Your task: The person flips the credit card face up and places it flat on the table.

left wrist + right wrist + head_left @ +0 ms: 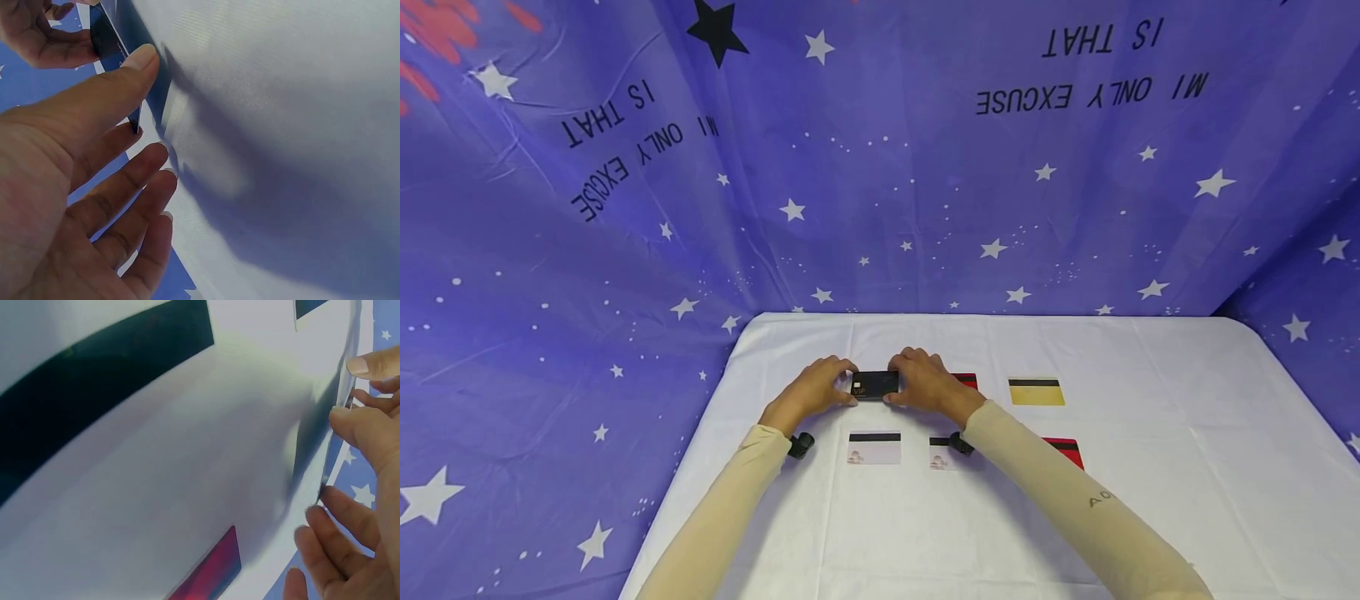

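Note:
Both hands hold a black card [876, 385] marked "VIP", with a small pale chip, near the far left of the table. At the card's left end, my left hand [816, 387] pinches it between thumb and index finger. Gripping the opposite end is my right hand [928, 383]. The left wrist view has the left thumb across the dark card [110, 45], the other fingers spread. Seen nearly edge-on in the right wrist view, the card [327, 464] is tilted off the cloth. A dark patch lies beneath it; whether shadow or another card, I cannot tell.
On the white-clothed table [880, 533] lie two pale cards with black stripes, one at front left [874, 450] and one partly under the right wrist [940, 454]. Two red cards, back [967, 381] and front [1067, 451], are partly covered. A gold card [1036, 393] lies to the right.

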Demonstrator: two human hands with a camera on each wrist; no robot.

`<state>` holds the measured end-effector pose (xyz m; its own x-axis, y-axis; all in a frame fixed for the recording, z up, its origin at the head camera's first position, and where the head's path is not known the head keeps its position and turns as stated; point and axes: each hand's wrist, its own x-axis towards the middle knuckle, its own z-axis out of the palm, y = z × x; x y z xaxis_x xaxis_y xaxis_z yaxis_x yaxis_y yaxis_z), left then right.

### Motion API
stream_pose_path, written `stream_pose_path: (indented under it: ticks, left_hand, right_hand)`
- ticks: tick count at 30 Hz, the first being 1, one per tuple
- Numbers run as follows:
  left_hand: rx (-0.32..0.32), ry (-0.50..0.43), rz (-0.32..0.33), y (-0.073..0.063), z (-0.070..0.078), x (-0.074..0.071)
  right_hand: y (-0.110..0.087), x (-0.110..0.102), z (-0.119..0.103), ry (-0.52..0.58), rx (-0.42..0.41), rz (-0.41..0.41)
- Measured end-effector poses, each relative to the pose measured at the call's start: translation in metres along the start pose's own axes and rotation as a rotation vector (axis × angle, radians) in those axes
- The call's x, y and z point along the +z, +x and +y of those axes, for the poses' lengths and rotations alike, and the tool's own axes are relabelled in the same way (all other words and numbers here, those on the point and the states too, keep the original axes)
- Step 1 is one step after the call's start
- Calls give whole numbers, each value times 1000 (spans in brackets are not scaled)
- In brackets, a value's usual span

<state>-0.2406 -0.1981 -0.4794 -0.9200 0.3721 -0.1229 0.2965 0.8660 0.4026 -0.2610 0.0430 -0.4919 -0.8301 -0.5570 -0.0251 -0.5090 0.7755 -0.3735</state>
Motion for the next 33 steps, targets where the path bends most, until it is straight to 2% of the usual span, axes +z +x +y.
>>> stream_pose_path:
  ticks: [17,33]
  left_hand:
    - [-25,16,-17,-1,-1,5]
    - [-34,52,9,0,1,6]
  right_hand:
    - [2,9,3,7,30,-58]
    - [3,12,4,-18,29,-41]
